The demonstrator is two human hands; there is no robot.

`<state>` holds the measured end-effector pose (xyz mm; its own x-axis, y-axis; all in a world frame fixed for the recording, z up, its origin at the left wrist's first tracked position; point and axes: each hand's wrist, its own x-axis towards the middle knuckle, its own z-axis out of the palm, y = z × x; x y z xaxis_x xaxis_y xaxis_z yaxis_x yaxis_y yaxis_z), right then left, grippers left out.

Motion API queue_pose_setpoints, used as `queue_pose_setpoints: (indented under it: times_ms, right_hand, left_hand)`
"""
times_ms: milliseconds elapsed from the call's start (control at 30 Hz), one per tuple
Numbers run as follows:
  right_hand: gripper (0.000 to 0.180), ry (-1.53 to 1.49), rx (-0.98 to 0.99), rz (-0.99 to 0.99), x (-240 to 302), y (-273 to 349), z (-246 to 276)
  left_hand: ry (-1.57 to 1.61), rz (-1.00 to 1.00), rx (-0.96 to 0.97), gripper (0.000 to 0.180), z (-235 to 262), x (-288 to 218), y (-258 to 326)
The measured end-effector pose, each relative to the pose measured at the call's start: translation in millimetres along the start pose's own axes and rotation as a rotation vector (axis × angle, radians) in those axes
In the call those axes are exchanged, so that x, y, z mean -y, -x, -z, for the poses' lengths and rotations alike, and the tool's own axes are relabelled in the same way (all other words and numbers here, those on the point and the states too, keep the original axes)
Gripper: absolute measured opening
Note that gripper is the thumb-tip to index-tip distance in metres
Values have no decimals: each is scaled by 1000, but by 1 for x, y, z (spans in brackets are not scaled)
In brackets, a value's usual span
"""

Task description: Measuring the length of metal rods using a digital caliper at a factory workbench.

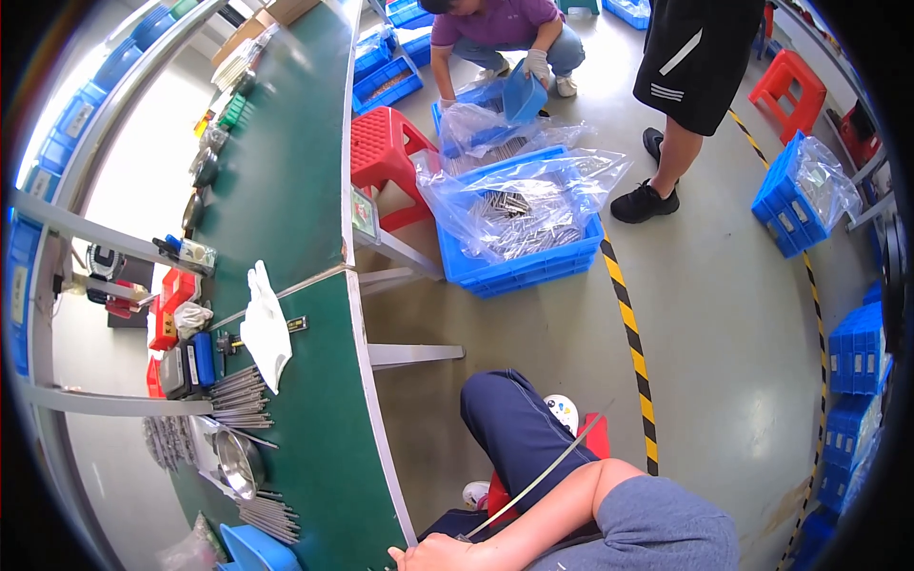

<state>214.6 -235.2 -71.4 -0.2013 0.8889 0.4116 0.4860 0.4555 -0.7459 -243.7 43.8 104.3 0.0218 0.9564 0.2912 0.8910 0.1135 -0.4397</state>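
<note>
At the lower edge, beside the green table's front edge, my right hand has its fingers curled. The picture's edge cuts it off, and whatever it grips is hidden. My right forearm reaches in from the lower right. A long, thin pale strip runs slantwise over my dark-trousered leg, its lower end close to my wrist; I cannot tell if it is held. My left hand is out of view. On the table nearby lie bundles of thin metal rods, a round metal bowl and a blue plastic scoop or bin.
A white glove lies over a caliper-like tool on the table. Beyond stand a red stool and a blue crate of metal rods. A crouching person holds a blue scoop; another stands nearby. Blue crates line the right.
</note>
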Motion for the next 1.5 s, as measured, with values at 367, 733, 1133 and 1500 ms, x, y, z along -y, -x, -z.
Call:
queue_pose_setpoints:
  times_ms: [367, 733, 1133, 1500]
  right_hand:
    - [22, 81, -9, 4, 3, 2, 1]
    - [22, 100, -33, 3, 4, 1, -2]
    - [23, 125, -56, -34, 5, 3, -8]
    - [23, 141, -56, -25, 3, 1, -12]
  left_hand:
    - [63, -54, 17, 26, -12, -5, -20]
    - [154, -88, 28, 25, -32, -19, -30]
    - [255, -158, 13, 24, -43, -64, -56]
    - [348, -218, 1, 24, -51, -121, -83]
